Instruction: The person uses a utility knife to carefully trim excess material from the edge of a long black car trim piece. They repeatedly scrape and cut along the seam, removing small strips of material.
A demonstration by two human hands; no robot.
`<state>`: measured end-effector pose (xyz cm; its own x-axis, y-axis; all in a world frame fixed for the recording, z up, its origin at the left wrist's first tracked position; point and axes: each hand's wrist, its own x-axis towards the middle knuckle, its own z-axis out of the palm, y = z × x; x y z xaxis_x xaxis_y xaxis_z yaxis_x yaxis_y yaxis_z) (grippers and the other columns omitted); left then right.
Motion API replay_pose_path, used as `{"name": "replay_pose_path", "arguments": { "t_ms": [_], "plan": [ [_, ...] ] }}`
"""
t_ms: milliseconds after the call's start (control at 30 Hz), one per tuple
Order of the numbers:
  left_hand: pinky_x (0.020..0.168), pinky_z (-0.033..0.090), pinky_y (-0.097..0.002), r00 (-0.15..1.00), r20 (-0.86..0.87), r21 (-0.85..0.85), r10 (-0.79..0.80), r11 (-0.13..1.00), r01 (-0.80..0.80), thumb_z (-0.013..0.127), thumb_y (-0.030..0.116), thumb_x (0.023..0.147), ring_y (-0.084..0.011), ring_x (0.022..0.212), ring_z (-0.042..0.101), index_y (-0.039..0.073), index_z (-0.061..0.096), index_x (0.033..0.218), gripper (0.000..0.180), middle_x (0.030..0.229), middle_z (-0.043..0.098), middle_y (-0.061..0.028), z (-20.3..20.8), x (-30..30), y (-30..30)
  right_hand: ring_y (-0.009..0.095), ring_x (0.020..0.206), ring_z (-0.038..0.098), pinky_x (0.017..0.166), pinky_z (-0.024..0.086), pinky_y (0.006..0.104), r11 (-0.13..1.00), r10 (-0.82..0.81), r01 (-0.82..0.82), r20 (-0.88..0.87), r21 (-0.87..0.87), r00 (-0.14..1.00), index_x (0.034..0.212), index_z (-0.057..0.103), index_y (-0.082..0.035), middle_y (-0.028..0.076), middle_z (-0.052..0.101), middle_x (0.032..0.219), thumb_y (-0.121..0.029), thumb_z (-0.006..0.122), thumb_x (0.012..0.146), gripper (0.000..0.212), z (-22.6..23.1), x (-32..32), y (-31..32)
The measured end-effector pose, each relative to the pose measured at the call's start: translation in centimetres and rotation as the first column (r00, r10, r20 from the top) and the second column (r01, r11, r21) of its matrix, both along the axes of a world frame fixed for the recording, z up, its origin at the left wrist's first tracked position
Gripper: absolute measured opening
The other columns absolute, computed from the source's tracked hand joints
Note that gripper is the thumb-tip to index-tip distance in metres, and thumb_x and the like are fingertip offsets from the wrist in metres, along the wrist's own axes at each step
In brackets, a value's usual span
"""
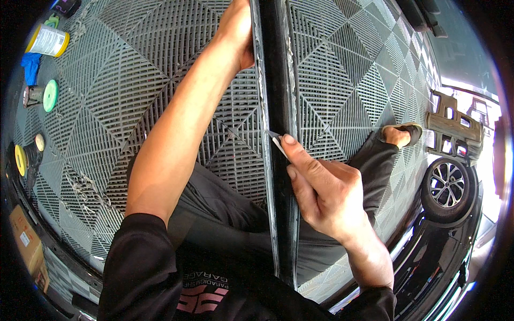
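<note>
A long black car trim panel (282, 80) stands lengthwise before me, from the top of the view down to my lap. Pale, ragged residue runs along its edges. Near the panel's far end, my left hand (235, 35) is closed on its left edge; some fingers are hidden behind it. In my right hand (329, 195) is a slim pointed blade (278, 144), pinched with the index finger stretched along it. The blade's dark tip touches or nearly touches the panel's left edge, about midway along. Most of its handle is hidden in my palm.
Grey slatted tiles (134, 32) cover the floor. At left are a yellow-rimmed tub (49, 40), a blue cloth (30, 68), a green round pad (51, 96), a yellow disc (21, 160) and a cardboard box (25, 239). A car wheel (447, 185) and dark plastic frame (455, 125) are at right.
</note>
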<state>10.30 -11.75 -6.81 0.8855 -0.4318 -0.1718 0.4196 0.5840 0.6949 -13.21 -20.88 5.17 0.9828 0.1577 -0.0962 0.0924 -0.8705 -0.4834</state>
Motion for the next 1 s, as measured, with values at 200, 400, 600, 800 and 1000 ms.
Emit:
{"name": "replay_pose_path", "arguments": {
  "t_ms": [200, 400, 600, 800, 1000],
  "plan": [
    [0.046, 0.056, -0.0290, 0.999, -0.018, 0.095, -0.040, 0.995, 0.042, 0.044, 0.038, 0.111, -0.0115, 0.061, 0.059, 0.014, 0.049, 0.140, 0.038, 0.088, 0.058, -0.0021, 0.3, 0.2, 0.0, 0.023, 0.043, 0.053, 0.047, 0.045, 0.0352, 0.999, 0.041, -0.041, 0.005, 0.001, 0.999, 0.138, 0.064, -0.001, 0.007, 0.054, 0.056, 0.004, 0.070, 0.086, 0.053, -0.1, -0.5, 0.1],
    [0.045, 0.055, -0.0287, 0.999, -0.029, 0.102, 0.033, 0.994, -0.030, 0.044, 0.039, 0.111, -0.0125, 0.061, 0.059, 0.014, 0.051, 0.139, 0.038, 0.088, 0.057, -0.0030, 0.2, 0.2, -0.2, 0.020, 0.041, 0.048, 0.045, 0.042, 0.0349, 0.992, 0.110, -0.109, 0.006, -0.062, 0.994, 0.138, 0.064, 0.000, 0.004, 0.050, 0.054, 0.003, 0.072, 0.081, 0.057, 0.1, -1.4, 0.2],
    [0.044, 0.054, -0.0293, 1.000, -0.009, 0.123, 0.012, 0.992, -0.011, 0.045, 0.041, 0.110, -0.0132, 0.061, 0.057, 0.015, 0.050, 0.139, 0.040, 0.090, 0.056, -0.0033, 0.0, 0.2, -0.2, 0.014, 0.041, 0.043, 0.041, 0.040, 0.0324, 0.967, 0.166, -0.160, 0.016, -0.200, 0.986, 0.137, 0.065, -0.003, -0.002, 0.040, 0.057, -0.011, 0.073, 0.073, 0.065, 0.4, -3.3, 0.6],
    [0.043, 0.054, -0.0304, 1.000, -0.024, 0.110, 0.010, 0.994, -0.008, 0.046, 0.043, 0.110, -0.0134, 0.060, 0.057, 0.016, 0.049, 0.141, 0.041, 0.088, 0.055, -0.0033, 0.6, -0.1, -0.3, 0.013, 0.041, 0.042, 0.042, 0.038, 0.0308, 0.966, 0.162, -0.156, 0.017, -0.205, 0.987, 0.137, 0.066, -0.003, -0.003, 0.038, 0.057, -0.014, 0.072, 0.073, 0.066, 0.5, -4.5, 0.9],
    [0.043, 0.054, -0.0304, 1.000, -0.018, 0.111, -0.005, 0.994, 0.007, 0.046, 0.042, 0.110, -0.0137, 0.057, 0.056, 0.016, 0.050, 0.137, 0.038, 0.086, 0.055, -0.0029, 0.5, 0.0, -0.2, 0.013, 0.042, 0.040, 0.041, 0.037, 0.0309, 0.963, 0.179, -0.173, 0.012, -0.208, 0.984, 0.138, 0.066, -0.003, -0.003, 0.036, 0.057, -0.014, 0.070, 0.072, 0.067, 0.5, -5.3, 1.0]
  ]
}}
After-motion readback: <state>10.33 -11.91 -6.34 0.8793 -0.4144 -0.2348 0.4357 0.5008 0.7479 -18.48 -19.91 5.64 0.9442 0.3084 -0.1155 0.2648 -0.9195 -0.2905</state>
